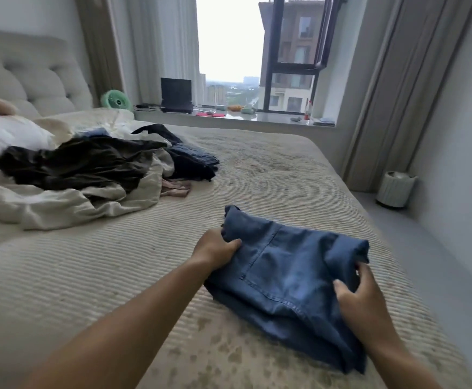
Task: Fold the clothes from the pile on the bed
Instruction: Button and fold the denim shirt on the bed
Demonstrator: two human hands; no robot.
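Observation:
A folded pair of blue jeans (pixel 282 273) lies on the beige ribbed bedspread (pixel 117 276) near the bed's right side. My left hand (pixel 215 247) grips the jeans' left edge, thumb on top. On the right edge, my right hand (pixel 361 293) holds the folded layers with the thumb over the denim and fingers curled round the side. A pile of unfolded clothes (pixel 83 169) lies at the left: a dark brown garment on top, cream fabric under it, dark navy pieces (pixel 192 161) at its right.
White pillows (pixel 7 136) and a tufted headboard (pixel 38 77) stand at the far left. A window ledge (pixel 257 119) behind the bed carries a laptop (pixel 176 95), a green fan (pixel 116 100) and small items. A white bin (pixel 394 189) sits on the floor right of the bed.

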